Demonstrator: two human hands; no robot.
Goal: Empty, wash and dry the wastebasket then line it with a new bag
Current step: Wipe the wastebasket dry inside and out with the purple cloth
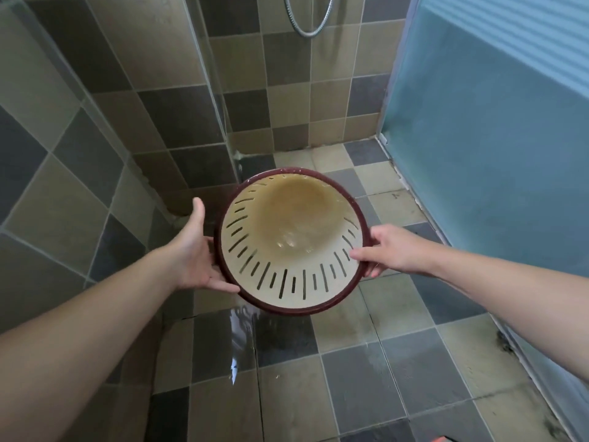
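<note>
Basket (291, 242) held above the wet floor (350, 371), mouth tilted toward the viewer, axis running away and down; left hand (194, 253) and right hand (387, 250) clasp opposite rim edges, equally near.

A metal shower hose (308, 25) loops at twelve o'clock against the tiled wall (287, 100); a frosted blue door (487, 148) stands at two o'clock. Water glistens on the tiled floor (350, 371) at six o'clock.

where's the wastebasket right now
In the head view the wastebasket is mid-frame, held above the wet tiled floor between the left hand and right hand, opening tilted toward the camera.
</note>
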